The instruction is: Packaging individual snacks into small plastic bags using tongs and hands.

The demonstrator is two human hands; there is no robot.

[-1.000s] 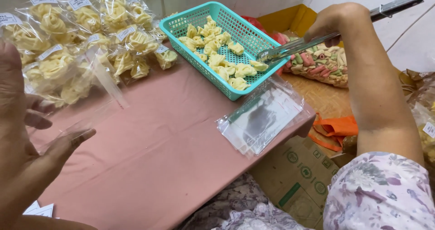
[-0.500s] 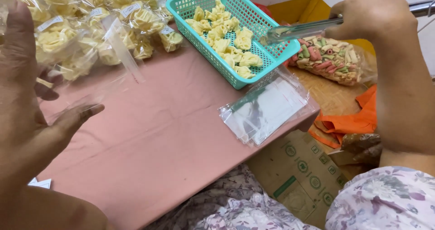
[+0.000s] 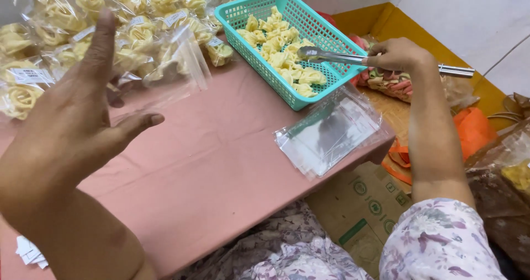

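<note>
Left hand raised at nine o'clock, fingers spread, thumb pointing to three o'clock. Right hand at two o'clock, closed, forearm extended forward from a floral sleeve.

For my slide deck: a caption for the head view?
Right hand reaches metal tongs into a teal basket of yellow snacks.
</note>
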